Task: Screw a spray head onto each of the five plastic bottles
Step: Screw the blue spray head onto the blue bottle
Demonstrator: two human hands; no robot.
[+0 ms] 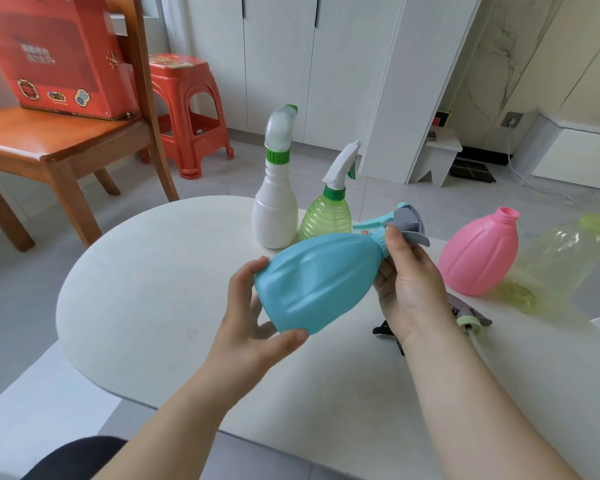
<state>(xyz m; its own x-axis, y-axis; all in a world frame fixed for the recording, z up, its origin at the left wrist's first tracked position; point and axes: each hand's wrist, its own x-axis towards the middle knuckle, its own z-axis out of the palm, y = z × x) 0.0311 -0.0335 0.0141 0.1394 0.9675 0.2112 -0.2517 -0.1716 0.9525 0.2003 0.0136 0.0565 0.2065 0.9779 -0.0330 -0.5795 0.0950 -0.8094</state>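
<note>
Before 2 capped bottles point(275, 216) point(326, 216), left hand point(246, 317) grips blue bottle point(319, 278), right hand point(409, 282) its sprayer point(407, 220).

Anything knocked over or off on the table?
The clear yellow-green bottle at the far right looks tipped, lying slanted rather than upright like the white bottle and green bottle; it's blurred, so not certain. No spill or damage visible. Loose spray heads beside the pink bottle look normal mid-task.

Blue bottle point(316, 282) tilted, spray head point(407, 223) on; white bottle point(274, 220), green bottle point(326, 220) upright, headed; pink bottle point(478, 254) open-necked.
</note>
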